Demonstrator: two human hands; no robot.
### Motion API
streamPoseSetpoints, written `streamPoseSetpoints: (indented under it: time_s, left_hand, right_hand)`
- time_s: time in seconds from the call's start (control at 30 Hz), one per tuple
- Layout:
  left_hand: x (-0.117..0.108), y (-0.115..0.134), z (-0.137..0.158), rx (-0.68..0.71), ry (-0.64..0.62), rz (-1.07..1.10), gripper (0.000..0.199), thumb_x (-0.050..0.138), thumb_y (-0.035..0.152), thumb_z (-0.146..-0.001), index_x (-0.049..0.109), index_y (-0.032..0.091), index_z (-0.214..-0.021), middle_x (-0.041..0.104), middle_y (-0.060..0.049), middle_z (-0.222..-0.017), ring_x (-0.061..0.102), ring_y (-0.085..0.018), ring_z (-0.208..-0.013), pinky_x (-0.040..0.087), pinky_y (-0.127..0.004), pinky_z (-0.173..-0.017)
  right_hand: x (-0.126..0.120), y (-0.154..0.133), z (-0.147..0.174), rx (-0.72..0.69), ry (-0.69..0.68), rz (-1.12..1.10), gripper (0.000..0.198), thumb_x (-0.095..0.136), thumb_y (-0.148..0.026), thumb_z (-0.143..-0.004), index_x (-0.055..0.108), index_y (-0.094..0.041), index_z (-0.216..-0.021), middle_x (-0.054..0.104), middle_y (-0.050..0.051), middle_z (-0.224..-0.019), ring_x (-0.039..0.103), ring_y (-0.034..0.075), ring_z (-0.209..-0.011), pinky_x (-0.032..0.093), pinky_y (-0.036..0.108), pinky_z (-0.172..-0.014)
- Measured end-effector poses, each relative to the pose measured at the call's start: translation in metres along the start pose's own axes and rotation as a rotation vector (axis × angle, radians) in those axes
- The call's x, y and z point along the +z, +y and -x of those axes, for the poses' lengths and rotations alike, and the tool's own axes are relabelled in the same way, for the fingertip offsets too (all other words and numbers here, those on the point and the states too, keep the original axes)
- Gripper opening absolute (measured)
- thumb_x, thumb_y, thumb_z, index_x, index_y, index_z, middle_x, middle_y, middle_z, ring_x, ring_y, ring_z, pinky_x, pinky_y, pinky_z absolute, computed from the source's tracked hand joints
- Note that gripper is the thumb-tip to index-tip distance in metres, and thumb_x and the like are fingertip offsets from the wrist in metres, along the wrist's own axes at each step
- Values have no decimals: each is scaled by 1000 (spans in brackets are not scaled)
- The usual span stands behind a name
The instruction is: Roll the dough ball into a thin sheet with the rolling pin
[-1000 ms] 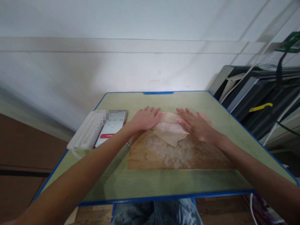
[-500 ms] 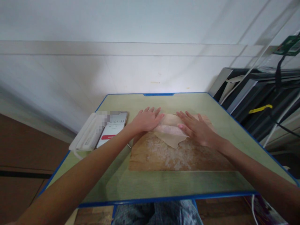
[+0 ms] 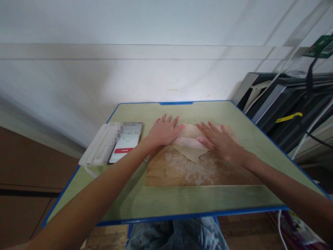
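A thin sheet of dough lies on a wooden board dusted with flour. Across the dough runs a pale, floury cylinder that looks like a rolling pin; both its ends are hidden under my hands. My left hand rests palm down at its left end, fingers spread and pointing away from me. At the right end my right hand lies palm down too, its fingers stretched out over the far part of the dough.
Left of the board, a phone showing a running timer lies beside a white case-like object. The green table has a blue edge and stands against a white wall. Dark folders or boxes and cables crowd the right side.
My left hand has lifted its fingers slightly and shifted a little to the right. The timer has gone from 1:55 to 1:56. The view has shifted slightly.
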State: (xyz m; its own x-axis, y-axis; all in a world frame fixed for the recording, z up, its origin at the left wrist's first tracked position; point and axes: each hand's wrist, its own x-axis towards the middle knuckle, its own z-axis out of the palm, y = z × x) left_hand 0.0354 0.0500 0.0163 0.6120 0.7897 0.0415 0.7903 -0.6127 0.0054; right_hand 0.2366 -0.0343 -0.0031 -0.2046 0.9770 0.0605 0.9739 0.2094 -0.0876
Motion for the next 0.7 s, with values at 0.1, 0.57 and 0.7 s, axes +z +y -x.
streamPoseSetpoints:
  time_s: [0.1,0.57,0.7]
  left_hand:
    - [-1,5,30,62,6,-13,58,16,50,-96,32,19,-141,39,-10,-144,24,-29,-136,22,-45,-108]
    - [1,4,2,19,-9,21,62,11,53,-95,36,18,-139,41,-12,-142,29,-30,-134,27,-47,-106]
    - [0,7,22,38,16,33,59,14,54,-94,37,21,-138,42,-8,-142,29,-27,-135,26,-43,-107]
  right_hand:
    - [4,-15,31,-108,64,27,65,12,-57,-91,25,-21,-144,26,8,-150,17,28,-138,20,60,-106]
    - [-1,-3,13,-5,-7,-95,66,14,-57,-91,25,-21,-144,27,9,-149,19,29,-137,19,60,-105]
    - [1,-9,26,-55,51,-87,67,14,-60,-90,26,-22,-144,26,7,-150,17,25,-138,17,55,-108]
